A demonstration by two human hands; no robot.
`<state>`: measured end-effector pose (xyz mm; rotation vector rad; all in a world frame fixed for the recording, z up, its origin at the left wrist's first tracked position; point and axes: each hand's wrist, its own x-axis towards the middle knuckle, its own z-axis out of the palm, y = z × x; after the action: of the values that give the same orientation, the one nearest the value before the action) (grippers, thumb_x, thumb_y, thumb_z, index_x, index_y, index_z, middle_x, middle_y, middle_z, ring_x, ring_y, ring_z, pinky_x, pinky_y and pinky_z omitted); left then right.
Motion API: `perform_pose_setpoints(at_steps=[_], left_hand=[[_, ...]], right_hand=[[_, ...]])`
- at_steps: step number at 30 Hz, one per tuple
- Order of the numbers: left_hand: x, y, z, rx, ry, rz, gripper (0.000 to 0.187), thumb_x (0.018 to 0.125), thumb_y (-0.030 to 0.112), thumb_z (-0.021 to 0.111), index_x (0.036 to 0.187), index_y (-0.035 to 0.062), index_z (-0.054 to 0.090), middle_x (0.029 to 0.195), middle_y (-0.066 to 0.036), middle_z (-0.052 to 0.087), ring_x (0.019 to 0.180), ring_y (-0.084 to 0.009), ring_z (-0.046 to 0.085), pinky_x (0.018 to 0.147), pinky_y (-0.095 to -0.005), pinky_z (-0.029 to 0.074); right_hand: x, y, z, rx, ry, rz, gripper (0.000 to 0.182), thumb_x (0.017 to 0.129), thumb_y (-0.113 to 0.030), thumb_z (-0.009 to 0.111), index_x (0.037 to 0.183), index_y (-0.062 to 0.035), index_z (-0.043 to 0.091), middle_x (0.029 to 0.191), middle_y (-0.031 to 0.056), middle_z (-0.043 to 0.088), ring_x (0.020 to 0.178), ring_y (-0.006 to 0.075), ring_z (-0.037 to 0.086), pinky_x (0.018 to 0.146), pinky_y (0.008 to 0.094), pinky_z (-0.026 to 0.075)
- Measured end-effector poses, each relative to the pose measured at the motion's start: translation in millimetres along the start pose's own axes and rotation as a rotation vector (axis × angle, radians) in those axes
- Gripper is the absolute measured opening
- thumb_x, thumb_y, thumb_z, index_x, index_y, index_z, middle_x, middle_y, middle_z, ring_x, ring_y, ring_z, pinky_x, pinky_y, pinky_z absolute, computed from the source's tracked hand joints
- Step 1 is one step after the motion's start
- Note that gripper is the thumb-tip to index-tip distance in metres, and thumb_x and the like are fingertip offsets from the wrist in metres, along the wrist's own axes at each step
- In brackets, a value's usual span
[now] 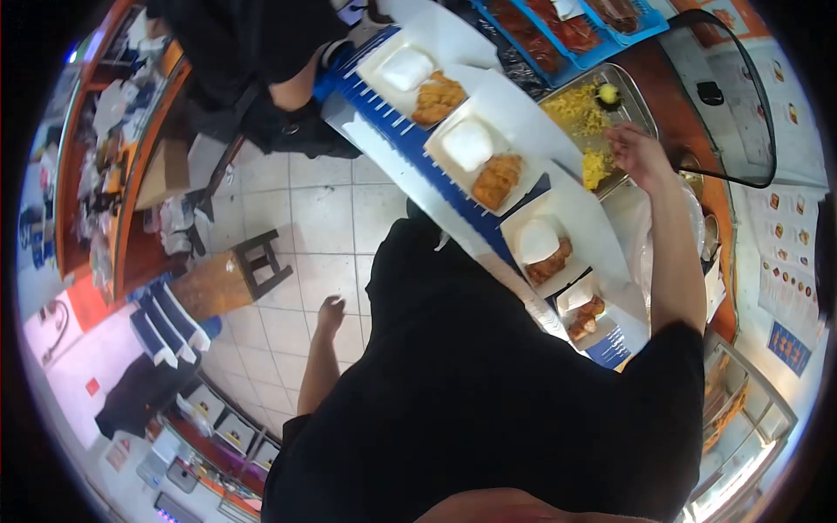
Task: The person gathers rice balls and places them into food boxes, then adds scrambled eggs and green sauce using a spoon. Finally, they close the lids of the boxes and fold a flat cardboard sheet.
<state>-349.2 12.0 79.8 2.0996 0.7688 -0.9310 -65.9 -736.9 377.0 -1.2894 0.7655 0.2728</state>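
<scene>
My right hand (643, 157) is over a metal tray (647, 113) of crumbled yellow food (596, 166) that looks like scrambled egg. Its fingers are drawn together; whatever is between them is hidden. A small dark and pale green round thing (608, 94) lies in the tray's far part. Away from the counter, my left hand (330, 315) hangs above the floor with curled fingers, and I cannot make out what it holds. Between my hands stands a row of open paper boxes, each with a white rice mound (467, 145) and fried meat (498, 181).
Blue baskets (582, 57) with packaged red food stand beyond the tray. Another person in dark clothes (253, 52) is at the counter's far end. A wooden stool (222, 281) and shelves (131, 187) are to the left, across the tiled floor (296, 209).
</scene>
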Motion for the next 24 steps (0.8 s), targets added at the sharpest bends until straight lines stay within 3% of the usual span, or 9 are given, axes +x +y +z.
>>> perform_pose_setpoints(at_steps=[5, 8, 10, 13, 14, 16, 19, 21, 24], left_hand=[[-5, 80, 27, 0.020, -0.238, -0.057, 0.042, 0.091, 0.028, 0.067, 0.127, 0.0070, 0.060, 0.097, -0.016, 0.073, 0.088, -0.0231, 0.070, 0.079, -0.0354, 0.054], [77, 23, 24, 0.411, -0.312, 0.248, 0.044, 0.089, 0.031, 0.070, 0.126, 0.0084, 0.061, 0.098, -0.014, 0.074, 0.094, -0.0240, 0.070, 0.085, -0.0358, 0.055], [77, 39, -24, 0.518, -0.299, 0.286, 0.049, 0.086, 0.035, 0.072, 0.126, 0.0085, 0.061, 0.102, -0.017, 0.072, 0.099, -0.0276, 0.068, 0.088, -0.0381, 0.054], [108, 26, -87, 0.261, -0.097, 0.129, 0.053, 0.083, 0.037, 0.075, 0.125, 0.0083, 0.061, 0.111, -0.022, 0.069, 0.107, -0.0336, 0.065, 0.091, -0.0410, 0.052], [135, 4, -104, 0.248, -0.005, 0.180, 0.049, 0.083, 0.034, 0.074, 0.123, 0.0066, 0.062, 0.100, -0.022, 0.071, 0.094, -0.0311, 0.069, 0.081, -0.0399, 0.054], [132, -4, -148, -0.062, 0.079, 0.163, 0.043, 0.085, 0.026, 0.070, 0.120, 0.0029, 0.061, 0.073, -0.014, 0.068, 0.064, -0.0209, 0.064, 0.057, -0.0354, 0.051], [134, -31, -191, -0.206, 0.157, 0.014, 0.037, 0.086, 0.023, 0.065, 0.119, 0.0069, 0.061, 0.075, -0.010, 0.065, 0.061, -0.0182, 0.063, 0.050, -0.0350, 0.047], [163, -81, -206, -0.016, -0.016, -0.054, 0.022, 0.090, 0.026, 0.056, 0.105, 0.0103, 0.061, 0.082, -0.005, 0.063, 0.060, -0.0200, 0.062, 0.046, -0.0324, 0.045], [140, -114, -232, -0.265, -0.233, -0.206, 0.021, 0.094, 0.029, 0.052, 0.101, 0.0120, 0.061, 0.079, -0.004, 0.060, 0.063, -0.0208, 0.063, 0.048, -0.0331, 0.046]], right_hand=[[-127, -40, 74, 0.223, -0.252, -0.237, 0.020, 0.101, -0.010, 0.044, 0.117, -0.0044, 0.055, 0.073, -0.0042, 0.040, 0.059, 0.0055, 0.036, 0.054, 0.0205, 0.030], [-164, -50, 136, 0.074, -0.174, -0.321, 0.027, 0.100, -0.010, 0.042, 0.123, -0.0036, 0.055, 0.070, -0.0056, 0.032, 0.058, 0.0059, 0.030, 0.054, 0.0215, 0.026], [-160, -43, 171, 0.020, -0.183, -0.397, 0.029, 0.099, -0.011, 0.043, 0.122, -0.0023, 0.060, 0.069, -0.0062, 0.037, 0.058, 0.0060, 0.034, 0.054, 0.0216, 0.030], [-139, -12, 248, -0.827, 0.475, -0.955, 0.026, 0.096, -0.017, 0.051, 0.109, -0.0026, 0.067, 0.070, 0.0028, 0.058, 0.064, 0.0156, 0.058, 0.058, 0.0304, 0.045], [-125, 6, 269, -1.128, 0.687, -1.107, 0.024, 0.094, -0.020, 0.054, 0.103, -0.0032, 0.069, 0.073, 0.0072, 0.065, 0.069, 0.0205, 0.065, 0.061, 0.0345, 0.050], [-71, 51, 290, -1.689, 0.598, -0.915, 0.020, 0.091, -0.018, 0.056, 0.102, -0.0066, 0.067, 0.078, 0.0102, 0.067, 0.075, 0.0267, 0.068, 0.064, 0.0410, 0.053], [-41, 87, 313, -1.765, 0.527, -1.038, 0.017, 0.088, -0.015, 0.057, 0.102, -0.0092, 0.065, 0.077, 0.0072, 0.066, 0.073, 0.0246, 0.068, 0.064, 0.0396, 0.053], [-62, 76, 316, -1.644, 0.535, -1.245, 0.021, 0.088, -0.012, 0.056, 0.107, -0.0104, 0.065, 0.078, 0.0060, 0.066, 0.073, 0.0233, 0.068, 0.062, 0.0381, 0.053], [-104, 30, 285, -1.641, 0.701, -1.240, 0.026, 0.088, -0.013, 0.056, 0.112, -0.0102, 0.065, 0.078, 0.0073, 0.066, 0.072, 0.0254, 0.067, 0.063, 0.0393, 0.054]])
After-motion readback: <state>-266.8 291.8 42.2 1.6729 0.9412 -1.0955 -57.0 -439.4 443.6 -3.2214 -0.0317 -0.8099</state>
